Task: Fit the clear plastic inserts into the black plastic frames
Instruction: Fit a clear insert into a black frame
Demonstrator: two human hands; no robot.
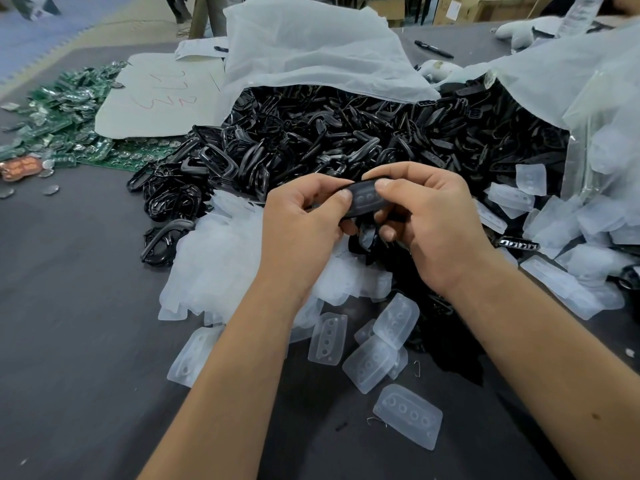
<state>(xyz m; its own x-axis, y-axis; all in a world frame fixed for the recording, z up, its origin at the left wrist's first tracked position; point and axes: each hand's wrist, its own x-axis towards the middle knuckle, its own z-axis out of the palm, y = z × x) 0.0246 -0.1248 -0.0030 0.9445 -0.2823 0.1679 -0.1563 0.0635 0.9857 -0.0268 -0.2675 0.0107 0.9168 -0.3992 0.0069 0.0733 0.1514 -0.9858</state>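
Note:
Both hands hold one black plastic frame (364, 201) with a clear insert showing round button bumps inside it. My left hand (304, 223) grips its left end, thumb on top. My right hand (426, 220) grips its right end, thumb pressing on the insert. A big heap of black frames (346, 133) spills from a bag behind my hands. Loose clear inserts (408, 415) lie scattered on the table in front, and a thick pile of them (221, 265) lies under my left wrist.
A white plastic bag (311, 50) covers the back of the black heap. Another clear bag of inserts (602, 140) stands at the right. Green circuit boards (69, 112) and a sheet of cardboard (152, 98) lie at the left. A marker pen (434, 49) lies at the back.

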